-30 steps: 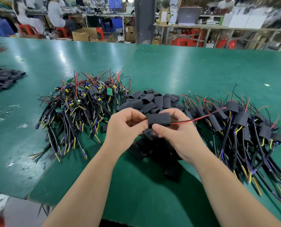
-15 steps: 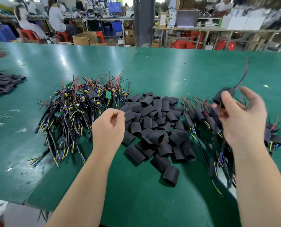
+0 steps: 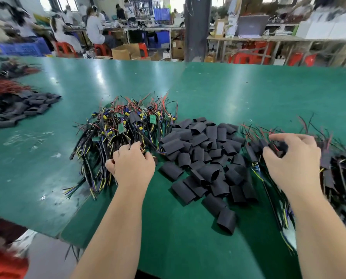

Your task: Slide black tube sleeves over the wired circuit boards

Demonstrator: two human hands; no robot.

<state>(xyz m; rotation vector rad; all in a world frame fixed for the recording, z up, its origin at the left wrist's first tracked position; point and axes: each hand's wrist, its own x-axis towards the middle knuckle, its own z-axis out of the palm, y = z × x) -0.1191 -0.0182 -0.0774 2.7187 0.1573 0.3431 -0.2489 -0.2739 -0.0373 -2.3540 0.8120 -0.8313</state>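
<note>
Inspector 1: Both hands have come down since the frame 0.5 s back. We note the right hand (image 3: 291,158) has dropped from mid-air onto the finished pile (image 3: 341,174), and the left hand (image 3: 131,164) has gone forward into the heap of bare wired boards (image 3: 117,127).

Inspector 2: State of grip?

Inspector 1: We record the right fingers curled round 1 sleeved board (image 3: 279,148), which lies against the finished pile and is not yet let go. The left fingers are bent down among the wires, and we cannot tell whether they have closed on any 1 board.

Inspector 2: Step in hand?

Inspector 1: We judge it the changeover between 2 cycles, with 1 piece being laid away and the next fetched. The next move calls for the right hand to release and take 1 tube from the loose sleeves (image 3: 204,156) lying between the 2 piles. The left must draw 1 board clear of its tangled neighbours.

Inspector 2: Anything unverified?

Inspector 1: Left fingertips are buried in wires and the right palm faces away. The finished pile is cut off at the frame edge, and a second heap of sleeves (image 3: 23,107) at far left is blurred.
</note>
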